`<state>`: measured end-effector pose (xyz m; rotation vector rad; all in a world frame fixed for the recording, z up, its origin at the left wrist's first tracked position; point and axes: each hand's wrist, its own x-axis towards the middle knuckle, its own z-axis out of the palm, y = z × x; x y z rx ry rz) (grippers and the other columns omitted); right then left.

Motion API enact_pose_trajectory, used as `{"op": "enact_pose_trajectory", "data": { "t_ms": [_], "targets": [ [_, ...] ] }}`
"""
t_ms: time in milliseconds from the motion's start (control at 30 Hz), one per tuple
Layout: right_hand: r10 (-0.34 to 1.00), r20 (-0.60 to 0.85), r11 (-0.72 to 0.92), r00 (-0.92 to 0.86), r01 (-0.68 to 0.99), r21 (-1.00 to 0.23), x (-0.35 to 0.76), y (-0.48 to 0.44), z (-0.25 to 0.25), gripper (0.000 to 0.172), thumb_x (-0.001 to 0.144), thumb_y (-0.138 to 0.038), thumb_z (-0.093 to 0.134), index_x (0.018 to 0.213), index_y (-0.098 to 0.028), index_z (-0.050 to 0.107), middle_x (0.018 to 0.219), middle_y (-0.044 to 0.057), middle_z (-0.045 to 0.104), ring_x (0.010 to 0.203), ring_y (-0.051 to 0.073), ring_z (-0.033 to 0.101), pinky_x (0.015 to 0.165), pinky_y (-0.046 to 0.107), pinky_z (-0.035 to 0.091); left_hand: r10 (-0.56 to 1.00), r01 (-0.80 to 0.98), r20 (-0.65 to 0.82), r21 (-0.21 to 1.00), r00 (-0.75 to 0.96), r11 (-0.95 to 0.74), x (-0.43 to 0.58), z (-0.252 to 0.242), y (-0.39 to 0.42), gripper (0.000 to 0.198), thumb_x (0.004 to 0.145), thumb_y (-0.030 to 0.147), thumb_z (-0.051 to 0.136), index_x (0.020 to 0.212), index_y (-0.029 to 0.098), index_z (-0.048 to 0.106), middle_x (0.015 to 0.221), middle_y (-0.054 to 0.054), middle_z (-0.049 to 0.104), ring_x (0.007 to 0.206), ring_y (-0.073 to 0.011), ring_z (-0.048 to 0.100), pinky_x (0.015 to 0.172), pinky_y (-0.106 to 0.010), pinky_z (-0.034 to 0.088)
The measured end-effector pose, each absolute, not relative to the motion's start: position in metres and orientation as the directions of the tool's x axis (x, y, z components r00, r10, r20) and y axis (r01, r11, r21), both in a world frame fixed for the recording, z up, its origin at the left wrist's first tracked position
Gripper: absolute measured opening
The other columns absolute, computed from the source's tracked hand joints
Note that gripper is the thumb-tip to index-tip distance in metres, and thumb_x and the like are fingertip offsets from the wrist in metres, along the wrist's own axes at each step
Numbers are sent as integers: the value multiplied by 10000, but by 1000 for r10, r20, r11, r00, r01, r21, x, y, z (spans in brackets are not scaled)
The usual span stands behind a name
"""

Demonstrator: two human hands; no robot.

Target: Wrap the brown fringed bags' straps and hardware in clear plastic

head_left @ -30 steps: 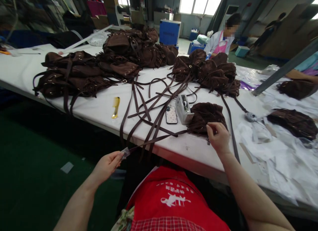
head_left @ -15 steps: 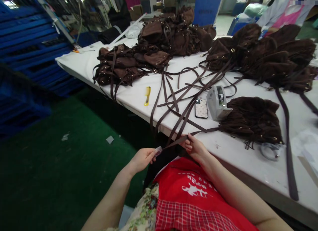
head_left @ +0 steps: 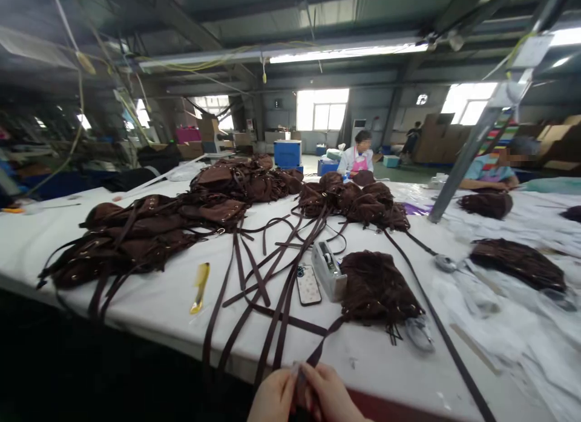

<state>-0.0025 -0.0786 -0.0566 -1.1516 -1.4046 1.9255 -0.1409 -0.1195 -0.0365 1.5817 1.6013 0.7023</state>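
At the front edge of the table, my left hand [head_left: 273, 395] and my right hand [head_left: 327, 393] are close together, fingers pinched. Between them is the end of a dark brown strap [head_left: 321, 344], with a small clear plastic piece [head_left: 297, 370] at the fingertips. The strap runs up to a brown fringed bag [head_left: 376, 286] lying on its side at the right. Beside that bag stand a grey tape dispenser [head_left: 328, 270] and a phone [head_left: 308, 285] in a patterned case. The lower parts of both hands leave the frame.
Brown bags lie heaped at the left [head_left: 149, 228] and middle [head_left: 349, 198] of the white table [head_left: 172, 295]. Loose straps spread between them. A yellow comb [head_left: 200, 287] lies left of the straps. A slanting metal post [head_left: 463, 161] rises at right; two people sit beyond.
The view has tilted up from my lap to the room. My hands, apart before along the strap, have come together at its end.
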Motion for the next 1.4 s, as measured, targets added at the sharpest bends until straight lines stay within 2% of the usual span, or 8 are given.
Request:
{"op": "enact_pose_trajectory", "data": {
  "t_ms": [167, 267, 433, 600, 800, 1000, 1133, 1400],
  "targets": [
    [906, -101, 85, -411, 411, -908, 60, -52, -21, 404, 799, -546, 521, 678, -185, 653, 557, 28, 599, 512, 160, 555, 493, 269, 427, 997, 760, -49, 650, 66, -18, -142, -21, -115, 555, 944, 513, 229, 695, 197, 612, 735, -52, 635, 692, -168, 594, 648, -250, 435],
    [870, 247, 474, -427, 584, -659, 96, -26, 2, 425, 718, -324, 663, 1136, -249, 655, 1111, 92, 646, 1002, 259, 585, 875, 385, 454, 998, 888, 30, 456, 52, -60, -142, -9, -119, 449, 970, 352, 266, 824, 208, 665, 857, -62, 649, 776, -168, 614, 720, -261, 443],
    [692, 205, 691, -692, 553, -465, 118, 18, -1, 365, 781, -288, 636, 1141, -236, 667, 1079, 104, 666, 1032, 250, 569, 950, 420, 403, 993, 963, 69, 244, 99, -113, -134, 0, -120, 336, 963, 267, 343, 1097, 209, 645, 888, -73, 643, 818, -183, 603, 776, -303, 460],
    [610, 205, 753, -765, 479, -452, 118, 39, -30, 217, 857, -371, 577, 804, -229, 732, 835, 59, 704, 918, 204, 600, 938, 402, 375, 994, 969, 13, 224, 106, -107, -119, -1, -118, 325, 970, 294, 345, 1068, 179, 633, 876, -78, 623, 805, -183, 597, 786, -333, 459],
    [597, 237, 754, -766, 436, -491, 125, 32, -31, 368, 787, -366, 639, 1145, -278, 653, 1181, 79, 633, 1108, 229, 543, 1067, 506, 217, 999, 989, -33, 147, 25, -20, -119, 4, -123, 355, 974, 287, 321, 981, 160, 652, 864, -89, 624, 802, -193, 613, 774, -337, 468],
    [627, 226, 709, -746, 425, -563, 117, 28, -29, 146, 796, -409, 657, 770, -292, 741, 858, 9, 646, 903, 173, 570, 1084, 482, 162, 995, 987, -78, 145, -61, 72, -130, -4, -130, 390, 983, 260, 271, 1063, 210, 649, 913, -65, 645, 844, -173, 637, 742, -278, 488],
    [577, 242, 734, -780, 365, -573, 117, 24, -28, 285, 674, -470, 758, 924, -334, 733, 972, 7, 651, 978, 202, 551, 1096, 497, 112, 997, 986, -49, 158, -51, 58, -119, -8, -131, 390, 973, 220, 275, 1038, 215, 659, 906, -56, 654, 835, -159, 632, 766, -263, 492],
    [609, 312, 718, -729, 340, -607, 106, 19, -38, 94, 807, -344, 666, 812, -281, 734, 847, 9, 654, 888, 172, 564, 1006, 409, 295, 999, 988, 43, 151, 6, -12, -90, -11, -115, 340, 959, 218, 326, 1135, 205, 617, 911, -67, 652, 857, -167, 615, 782, -265, 491]
  ]
}}
